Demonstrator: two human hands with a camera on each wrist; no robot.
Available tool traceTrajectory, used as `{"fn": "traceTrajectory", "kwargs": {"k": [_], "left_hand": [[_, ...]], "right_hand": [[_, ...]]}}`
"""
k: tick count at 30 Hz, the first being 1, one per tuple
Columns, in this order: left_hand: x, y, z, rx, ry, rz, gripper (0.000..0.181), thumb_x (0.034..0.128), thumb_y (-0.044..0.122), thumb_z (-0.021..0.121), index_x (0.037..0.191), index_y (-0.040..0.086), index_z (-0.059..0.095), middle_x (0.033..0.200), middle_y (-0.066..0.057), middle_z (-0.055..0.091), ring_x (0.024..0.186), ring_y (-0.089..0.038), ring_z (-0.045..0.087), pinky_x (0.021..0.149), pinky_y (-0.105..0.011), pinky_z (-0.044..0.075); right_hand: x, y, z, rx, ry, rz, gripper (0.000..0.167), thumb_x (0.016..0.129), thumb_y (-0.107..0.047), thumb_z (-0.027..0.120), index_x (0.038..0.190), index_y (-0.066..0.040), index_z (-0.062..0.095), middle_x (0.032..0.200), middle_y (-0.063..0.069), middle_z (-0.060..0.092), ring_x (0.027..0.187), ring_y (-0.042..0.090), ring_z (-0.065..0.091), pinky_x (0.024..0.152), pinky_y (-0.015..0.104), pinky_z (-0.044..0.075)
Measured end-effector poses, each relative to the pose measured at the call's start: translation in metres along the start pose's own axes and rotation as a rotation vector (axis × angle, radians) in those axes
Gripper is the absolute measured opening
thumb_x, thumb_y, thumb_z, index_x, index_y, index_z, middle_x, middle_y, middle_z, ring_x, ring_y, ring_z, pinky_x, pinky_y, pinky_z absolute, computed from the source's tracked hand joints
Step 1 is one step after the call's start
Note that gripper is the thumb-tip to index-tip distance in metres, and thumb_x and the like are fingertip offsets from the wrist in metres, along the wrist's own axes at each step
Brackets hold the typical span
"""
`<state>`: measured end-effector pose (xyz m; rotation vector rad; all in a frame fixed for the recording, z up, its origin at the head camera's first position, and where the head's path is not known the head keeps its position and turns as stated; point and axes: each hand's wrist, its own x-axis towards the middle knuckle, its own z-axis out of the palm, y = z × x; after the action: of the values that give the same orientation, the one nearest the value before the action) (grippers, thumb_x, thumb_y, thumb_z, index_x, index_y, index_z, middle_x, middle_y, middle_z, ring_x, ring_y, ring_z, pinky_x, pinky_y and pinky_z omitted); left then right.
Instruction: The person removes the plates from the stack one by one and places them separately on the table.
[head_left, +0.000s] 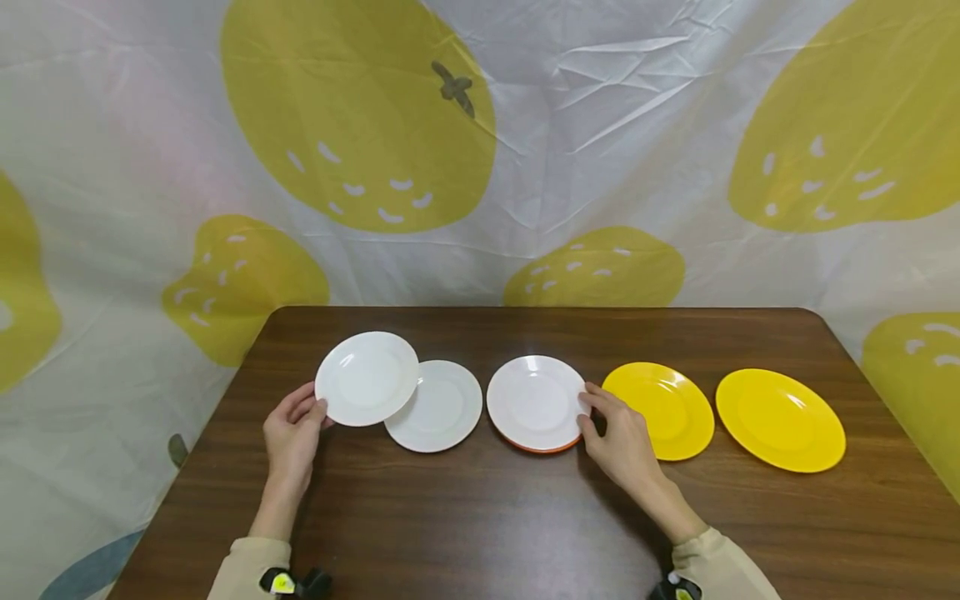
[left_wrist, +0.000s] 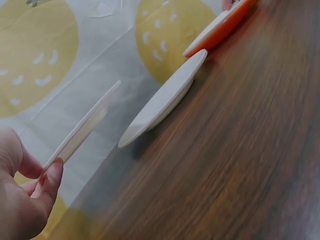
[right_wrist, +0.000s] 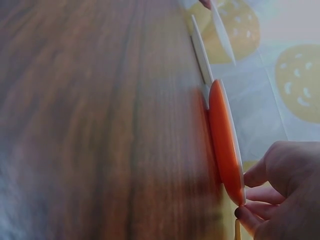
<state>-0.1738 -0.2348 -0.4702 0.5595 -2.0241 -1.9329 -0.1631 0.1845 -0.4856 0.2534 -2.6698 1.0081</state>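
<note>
My left hand (head_left: 291,437) pinches the near left rim of a white plate (head_left: 366,379) between thumb and fingers. In the left wrist view, that plate (left_wrist: 82,131) hangs tilted above the table. Partly beneath it in the head view lies another white plate (head_left: 444,417). At the middle, my right hand (head_left: 624,442) pinches the right rim of a white-topped plate (head_left: 536,403) that is orange below. The orange underside (right_wrist: 223,142) shows in the right wrist view; I cannot tell whether this is one two-coloured plate or two stacked.
A yellow plate (head_left: 678,421) lies just behind my right hand, partly covered by it. Farther right is a second yellow plate (head_left: 780,419). The brown wooden table (head_left: 480,517) ends at a curtain (head_left: 420,271) printed with yellow fruit.
</note>
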Motion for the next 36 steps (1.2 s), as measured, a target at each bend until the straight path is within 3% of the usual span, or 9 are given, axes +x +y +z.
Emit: {"fn": "traceTrajectory", "kwargs": {"k": [14, 27, 36], "left_hand": [[0.002, -0.007, -0.018, -0.023, 0.084, -0.001, 0.04, 0.0967, -0.002, 0.058, 0.136, -0.011, 0.053, 0.076, 0.015, 0.061, 0.065, 0.003, 0.06, 0.065, -0.012, 0.056], [0.004, -0.015, -0.032, 0.06, 0.153, -0.025, 0.042, 0.0971, -0.002, 0.056, 0.137, -0.012, 0.051, 0.079, 0.013, 0.058, 0.068, 0.004, 0.058, 0.064, -0.011, 0.054], [0.003, -0.02, -0.038, 0.085, 0.169, -0.037, 0.042, 0.0972, -0.002, 0.053, 0.138, -0.014, 0.049, 0.081, 0.01, 0.057, 0.064, 0.005, 0.057, 0.063, -0.01, 0.054]], "right_hand": [[0.0, -0.002, -0.002, 0.001, -0.015, 0.008, 0.036, 0.09, -0.002, 0.067, 0.124, 0.009, 0.067, 0.136, 0.024, 0.063, 0.127, 0.043, 0.06, 0.107, 0.056, 0.046], [0.0, -0.001, -0.001, 0.003, -0.01, 0.004, 0.036, 0.09, -0.002, 0.068, 0.124, 0.009, 0.067, 0.135, 0.024, 0.064, 0.126, 0.043, 0.06, 0.107, 0.056, 0.046], [0.0, 0.0, 0.0, 0.007, -0.001, 0.006, 0.034, 0.09, -0.002, 0.068, 0.122, 0.009, 0.068, 0.134, 0.024, 0.064, 0.126, 0.042, 0.061, 0.107, 0.056, 0.046]]}}
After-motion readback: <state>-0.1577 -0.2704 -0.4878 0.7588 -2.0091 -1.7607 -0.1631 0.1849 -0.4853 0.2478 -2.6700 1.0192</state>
